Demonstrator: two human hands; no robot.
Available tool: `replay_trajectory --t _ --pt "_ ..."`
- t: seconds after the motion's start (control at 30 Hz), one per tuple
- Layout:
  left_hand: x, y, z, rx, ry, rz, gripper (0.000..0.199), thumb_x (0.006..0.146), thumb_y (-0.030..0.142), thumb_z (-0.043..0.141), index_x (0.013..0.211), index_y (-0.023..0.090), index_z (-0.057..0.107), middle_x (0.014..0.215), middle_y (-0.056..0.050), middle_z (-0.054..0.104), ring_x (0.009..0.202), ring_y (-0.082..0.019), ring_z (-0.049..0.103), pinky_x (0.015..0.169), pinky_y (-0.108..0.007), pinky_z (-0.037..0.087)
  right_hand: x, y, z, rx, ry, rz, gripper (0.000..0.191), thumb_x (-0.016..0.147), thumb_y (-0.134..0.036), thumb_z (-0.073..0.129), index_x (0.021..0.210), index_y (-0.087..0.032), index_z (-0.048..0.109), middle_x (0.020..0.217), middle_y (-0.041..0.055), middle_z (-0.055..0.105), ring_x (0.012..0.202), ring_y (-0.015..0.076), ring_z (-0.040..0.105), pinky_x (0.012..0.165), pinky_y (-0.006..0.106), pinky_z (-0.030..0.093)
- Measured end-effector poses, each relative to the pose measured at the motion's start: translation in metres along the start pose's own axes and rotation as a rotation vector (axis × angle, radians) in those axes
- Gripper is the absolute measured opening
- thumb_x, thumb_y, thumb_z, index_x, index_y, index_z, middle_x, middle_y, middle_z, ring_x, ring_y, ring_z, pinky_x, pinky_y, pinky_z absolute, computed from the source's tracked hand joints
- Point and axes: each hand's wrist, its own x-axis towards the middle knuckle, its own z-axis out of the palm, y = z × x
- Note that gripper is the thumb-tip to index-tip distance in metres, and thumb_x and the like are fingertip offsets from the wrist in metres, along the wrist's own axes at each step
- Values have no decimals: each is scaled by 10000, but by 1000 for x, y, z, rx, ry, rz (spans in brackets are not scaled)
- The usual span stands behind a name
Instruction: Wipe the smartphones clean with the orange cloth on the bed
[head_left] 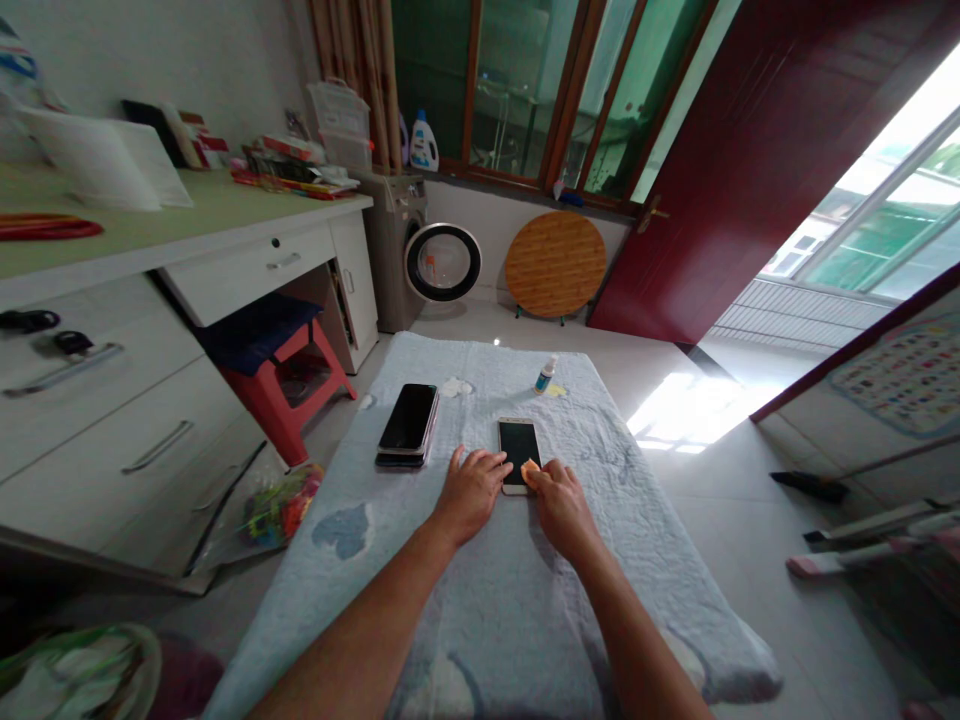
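While the left hand (471, 492) is resting palm down, its fingers loosely spread and its fingertips touching the left side of a phone (519, 440), the right hand (564, 505) is pinching an orange scrap (530, 471) against the lower right of that phone's dark screen. Whether the scrap is cloth or sponge, I cannot tell. The phone is lying flat, screen up, between the two hands on the cloth-covered bench (637, 560).

For this contact to be going well, the left fingertips are best bracing the frame lightly, without covering much glass, since the soft cover could be letting the phone slide. The right hand is best pressing gently and evenly, with the scrap lying flat so that no fingernail is catching the screen.

Counting from the left, at least two phones are lying stacked: one upper phone (409, 417) and one lower phone (400, 462) showing mostly as an edge; any further one in the pile I cannot make out. Next, one phone is lying under the hands, with one orange scrap on it, and one small bottle (546, 375) is standing beyond it, toward the far edge. Two hands are working here.
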Motion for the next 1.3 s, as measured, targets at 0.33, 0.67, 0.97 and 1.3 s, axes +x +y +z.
replay_trajectory --t 0.33,0.67,0.97,1.3 --pt "-1 -1 -1 -42 1 -2 350 909 178 545 1212 334 625 1328 -17 603 1237 -252 505 1117 -589 231 -5 6 6 49 25 51 316 981 -211 390 1144 -261 657 957 52 576 866 158 506 781 235 341" --pt "2 -1 -6 -75 -71 54 369 894 153 547 1247 235 616 1497 -67 428 1393 -253 358 1147 -472 285 74 20 -4 -18 -58 162 321 897 -127 430 1065 -161 702 989 100 631 885 160 555 778 219 352" --pt "4 -3 -2 -104 -117 34 375 918 185 528 1286 241 576 1444 -67 499 1345 -220 441 1144 -472 287 49 26 -8 15 -89 132 365 845 -115 424 1051 -138 725 904 99 669 839 166 571 735 220 374" --pt "4 -6 2 -104 -96 46 382 917 168 526 1292 226 572 1442 -70 501 1348 -212 438 1143 -458 295 -23 23 -2 171 28 154 314 887 -125 442 1034 -177 714 896 69 642 853 157 569 776 221 376"
